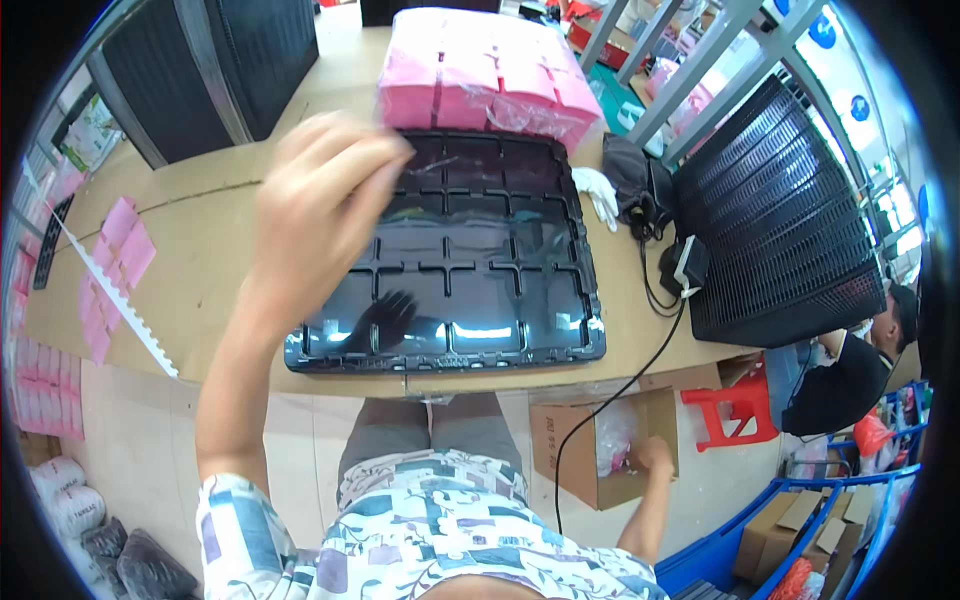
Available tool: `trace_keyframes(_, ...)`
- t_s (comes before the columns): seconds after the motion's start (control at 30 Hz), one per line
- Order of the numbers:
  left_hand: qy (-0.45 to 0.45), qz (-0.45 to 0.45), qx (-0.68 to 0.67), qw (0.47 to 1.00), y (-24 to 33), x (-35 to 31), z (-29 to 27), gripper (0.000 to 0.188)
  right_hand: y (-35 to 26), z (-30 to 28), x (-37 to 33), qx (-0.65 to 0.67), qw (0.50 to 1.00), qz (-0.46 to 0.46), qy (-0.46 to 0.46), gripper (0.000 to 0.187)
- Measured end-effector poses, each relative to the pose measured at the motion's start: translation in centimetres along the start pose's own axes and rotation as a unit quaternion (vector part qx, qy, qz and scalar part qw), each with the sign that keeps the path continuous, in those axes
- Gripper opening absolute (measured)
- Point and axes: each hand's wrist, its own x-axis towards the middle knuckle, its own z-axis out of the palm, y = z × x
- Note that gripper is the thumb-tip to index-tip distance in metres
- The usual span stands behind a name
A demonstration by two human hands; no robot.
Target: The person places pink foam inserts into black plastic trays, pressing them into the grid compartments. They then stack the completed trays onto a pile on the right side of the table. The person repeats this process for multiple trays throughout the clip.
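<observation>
My left hand, slightly blurred, is raised over the left side of a black plastic tray on the table. Its fingers are curled in and pressed together; whatever may be between them is too small to make out. The tray is divided into square compartments, and its glossy surface mirrors a hand. Low at my right side, my right hand reaches into an open cardboard box. Its fingers are bent beside clear plastic bags in the box, and their tips are partly hidden.
Pink stacked blocks in film stand behind the tray. A white glove, a black adapter with a cable and a tall stack of black trays are to the right. A red stool and a co-worker are beyond.
</observation>
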Motion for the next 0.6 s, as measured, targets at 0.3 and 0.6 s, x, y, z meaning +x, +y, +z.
trace_keyframes(0.3, -0.211, -0.12, 0.108, 0.964, -15.1, 7.8, 17.6, 0.029, -17.8, -48.3, -6.1, 0.374, 0.764, -0.287, 0.441, 0.01)
trace_keyframes(0.6, -0.231, -0.089, 0.037, 0.968, -13.4, 7.6, 16.2, 0.041, -28.0, -64.0, 16.6, 0.262, 0.771, -0.367, 0.45, 0.018)
